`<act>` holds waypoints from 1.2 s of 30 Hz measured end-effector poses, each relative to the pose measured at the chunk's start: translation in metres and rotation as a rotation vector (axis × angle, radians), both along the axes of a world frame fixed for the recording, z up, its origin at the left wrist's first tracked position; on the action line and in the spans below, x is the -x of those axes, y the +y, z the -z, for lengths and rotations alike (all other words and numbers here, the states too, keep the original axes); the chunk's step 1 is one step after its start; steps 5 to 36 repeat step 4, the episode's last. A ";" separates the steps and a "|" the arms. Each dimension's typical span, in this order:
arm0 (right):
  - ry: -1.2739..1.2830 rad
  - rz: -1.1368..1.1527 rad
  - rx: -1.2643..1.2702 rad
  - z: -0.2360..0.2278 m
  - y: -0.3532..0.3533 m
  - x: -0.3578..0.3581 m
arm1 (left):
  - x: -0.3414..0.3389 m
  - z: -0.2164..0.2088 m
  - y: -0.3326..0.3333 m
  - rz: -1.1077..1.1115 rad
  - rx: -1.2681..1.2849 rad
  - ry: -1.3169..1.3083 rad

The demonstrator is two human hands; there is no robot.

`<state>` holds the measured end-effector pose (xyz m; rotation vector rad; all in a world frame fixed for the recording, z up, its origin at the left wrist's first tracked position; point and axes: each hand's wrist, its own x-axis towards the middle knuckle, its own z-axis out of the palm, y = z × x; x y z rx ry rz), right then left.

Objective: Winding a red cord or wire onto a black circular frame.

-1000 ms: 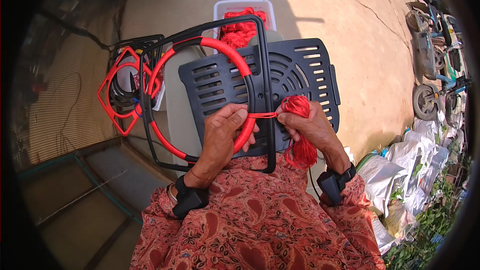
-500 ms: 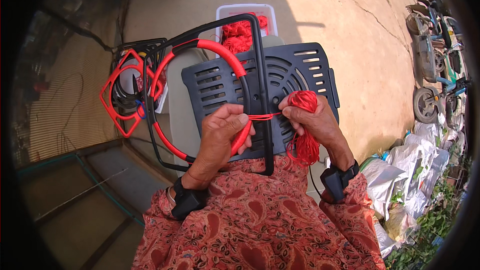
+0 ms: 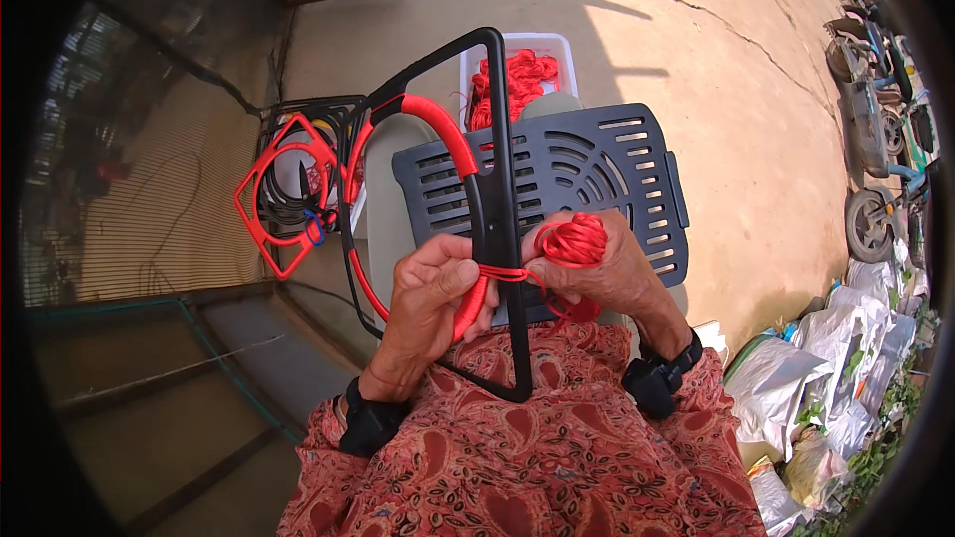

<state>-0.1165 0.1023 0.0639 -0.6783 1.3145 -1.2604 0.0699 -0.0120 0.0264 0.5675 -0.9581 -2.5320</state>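
A black frame [image 3: 504, 129] with rounded corners stands in front of me, a round ring [image 3: 445, 127] fixed inside it. Red cord covers parts of that ring; elsewhere it is bare black. My left hand [image 3: 430, 283] is closed round the ring's lower right part, thumb and fingers at the edge of the wrapping. From there a few red strands [image 3: 504, 272] cross the frame's right bar to my right hand [image 3: 612, 264]. That hand is closed on a bundle of red cord [image 3: 574, 239], with loops hanging below it.
Under the frame lies a dark grey slotted plastic panel [image 3: 637, 154]. Behind it stands a white bin [image 3: 557, 44] of red cord. At left, more red and black frames [image 3: 288, 189] are piled. White sacks [image 3: 786, 388] and parked two-wheelers [image 3: 870, 224] line the right.
My right hand has moved left, closer to the frame's bar and my left hand, so the strand between them is shorter. The frame's lower end has shifted down slightly.
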 end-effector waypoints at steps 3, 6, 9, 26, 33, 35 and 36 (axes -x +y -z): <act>0.005 0.032 0.090 0.009 0.004 -0.009 | -0.002 -0.003 0.000 -0.003 -0.008 0.025; 0.035 0.048 0.178 0.016 0.004 -0.014 | -0.005 -0.001 -0.002 0.015 -0.017 0.035; 0.035 0.048 0.178 0.016 0.004 -0.014 | -0.005 -0.001 -0.002 0.015 -0.017 0.035; 0.035 0.048 0.178 0.016 0.004 -0.014 | -0.005 -0.001 -0.002 0.015 -0.017 0.035; 0.035 0.048 0.178 0.016 0.004 -0.014 | -0.005 -0.001 -0.002 0.015 -0.017 0.035; 0.035 0.048 0.178 0.016 0.004 -0.014 | -0.005 -0.001 -0.002 0.015 -0.017 0.035; 0.035 0.048 0.178 0.016 0.004 -0.014 | -0.005 -0.001 -0.002 0.015 -0.017 0.035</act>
